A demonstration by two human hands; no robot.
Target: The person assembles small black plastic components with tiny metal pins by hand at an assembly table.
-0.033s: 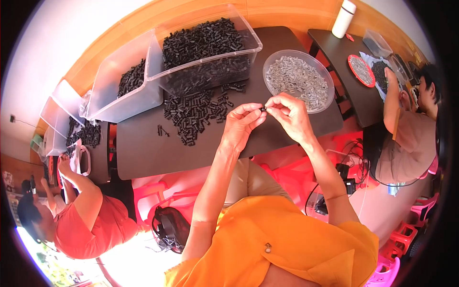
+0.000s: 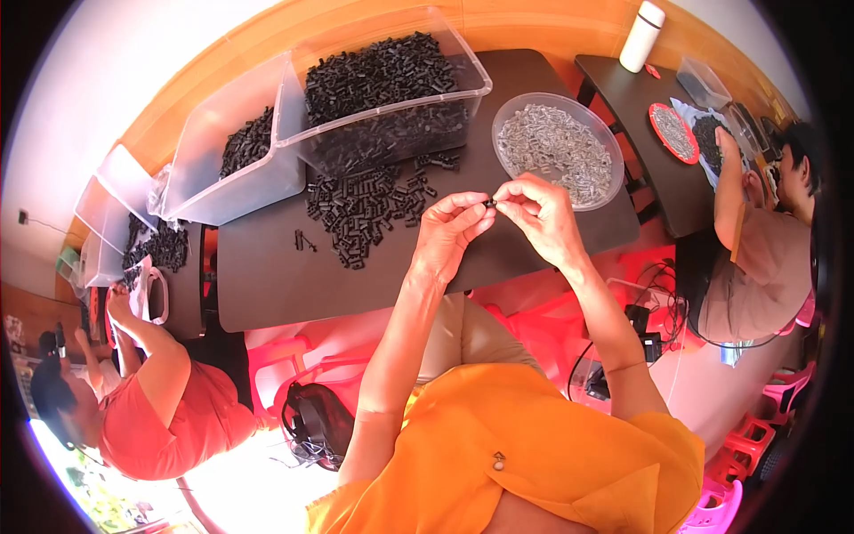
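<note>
My left hand [image 2: 449, 233] and my right hand [image 2: 543, 218] meet above the table's near edge. Between their fingertips is a small black plastic piece [image 2: 489, 203], pinched from both sides. Its finer shape is too small to make out, and fingers cover part of it. Just beyond my left hand spreads a loose pile of small black plastic pieces [image 2: 356, 209], with a couple lying apart at its left. Past my right hand stands a round clear tub [image 2: 616, 182] holding many small silvery or clear parts [image 2: 547, 147].
Two large clear bins [image 2: 378, 116] [image 2: 236, 200] with black pieces stand at the back of the dark table [image 2: 267, 285]. A person in red [image 2: 178, 409] works at the left, another in brown [image 2: 756, 267] at the right. A white flask [image 2: 640, 37] stands far right. Cables [image 2: 654, 298] hang below.
The view has shifted very slightly, so the bins and piles appear a little further right. Both hands keep the same pinch on the black piece.
</note>
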